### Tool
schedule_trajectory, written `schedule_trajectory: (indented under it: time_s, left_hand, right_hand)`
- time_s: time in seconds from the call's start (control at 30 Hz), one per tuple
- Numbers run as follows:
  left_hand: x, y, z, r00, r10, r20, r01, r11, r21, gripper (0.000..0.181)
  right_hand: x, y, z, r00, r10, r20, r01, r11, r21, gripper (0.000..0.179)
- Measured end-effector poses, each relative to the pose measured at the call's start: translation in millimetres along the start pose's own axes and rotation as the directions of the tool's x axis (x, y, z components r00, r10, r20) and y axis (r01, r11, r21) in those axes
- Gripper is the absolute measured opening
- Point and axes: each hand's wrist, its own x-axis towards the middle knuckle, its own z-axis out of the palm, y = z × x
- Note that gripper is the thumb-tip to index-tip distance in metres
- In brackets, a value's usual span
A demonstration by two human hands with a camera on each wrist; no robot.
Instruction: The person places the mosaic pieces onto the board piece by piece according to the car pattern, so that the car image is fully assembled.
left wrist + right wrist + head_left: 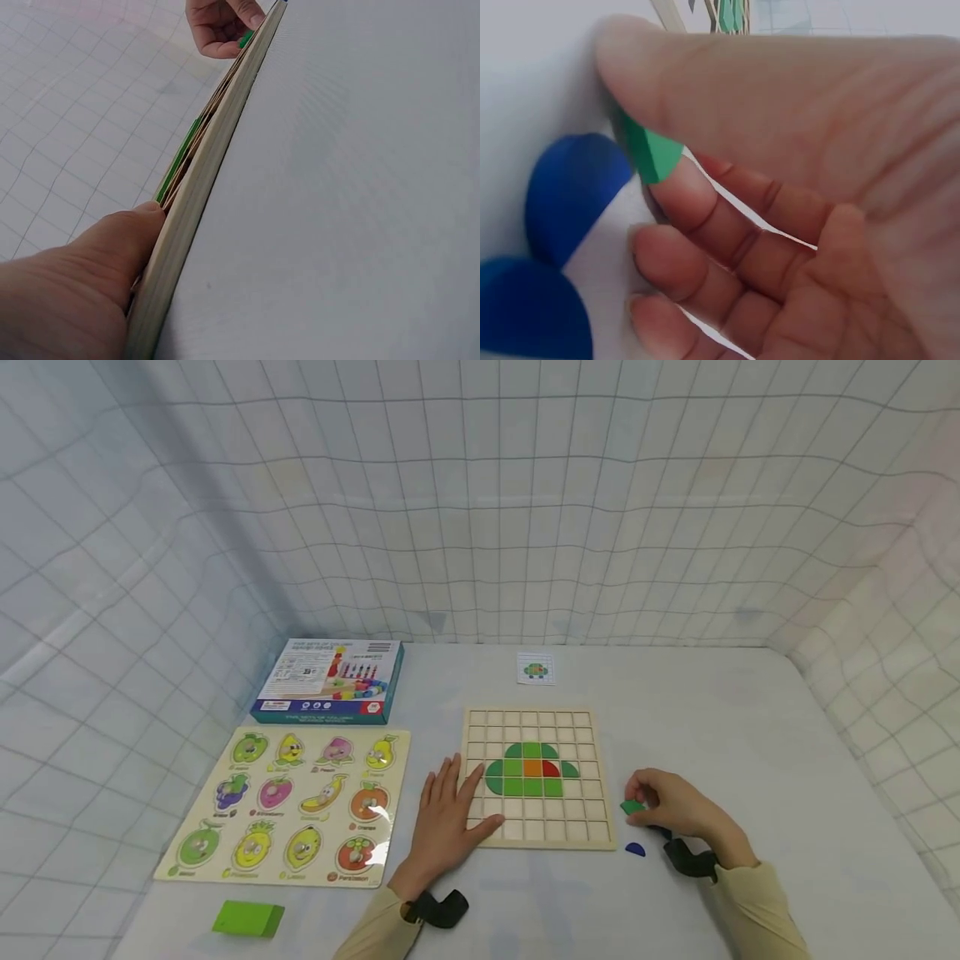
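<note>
My left hand [444, 827] rests with spread, straight fingers on the left side of a wooden grid board [540, 845]. Set into the board are green tiles [513, 767], an orange square [532, 767] and a red piece [551, 768], some of them with rounded corners. To the right of the board, my right hand [678, 806] pinches a small green piece [656, 154] with a curved edge between thumb and fingers, low over the table. Two blue half-round pieces [577, 191] lie beside that hand in the right wrist view.
Behind the board lies a small pattern card [536, 668]. On the left are a fruit puzzle board [288, 810] and a toy box [327, 681]. A light green block [248, 919] sits at the front left. White gridded sheeting [480, 527] walls the table.
</note>
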Motion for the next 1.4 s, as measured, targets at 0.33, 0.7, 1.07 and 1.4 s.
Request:
schedule_trajectory:
  time_s: [0.33,0.7,1.07,1.4]
  left_hand:
    - [-2.4,-0.8,4.4,1.000,-0.017,0.026,0.017,1.000,-0.004,0.078]
    - [-2.9,-2.3,5.0,1.000,-0.014,0.020,0.014,1.000,0.000,0.078]
    - [-2.7,-1.8,3.6,1.000,-0.001,0.004,0.001,1.000,-0.015,0.077]
    - [-0.2,0.3,-0.2,0.999,0.026,-0.032,-0.026,1.000,-0.009,0.075]
  right_hand:
    - [-2.9,1,2,1.000,-0.001,-0.015,0.002,0.999,0.032,0.023]
    - [-0.1,2,5,0.998,0.002,-0.056,-0.002,1.000,-0.007,0.009]
    - [2.4,2,8,0.974,-0.066,-0.215,0.070,0.997,0.013,0.007]
    - [14.4,-18,15,0.948,0.034,-0.315,0.012,0.990,0.143,0.015]
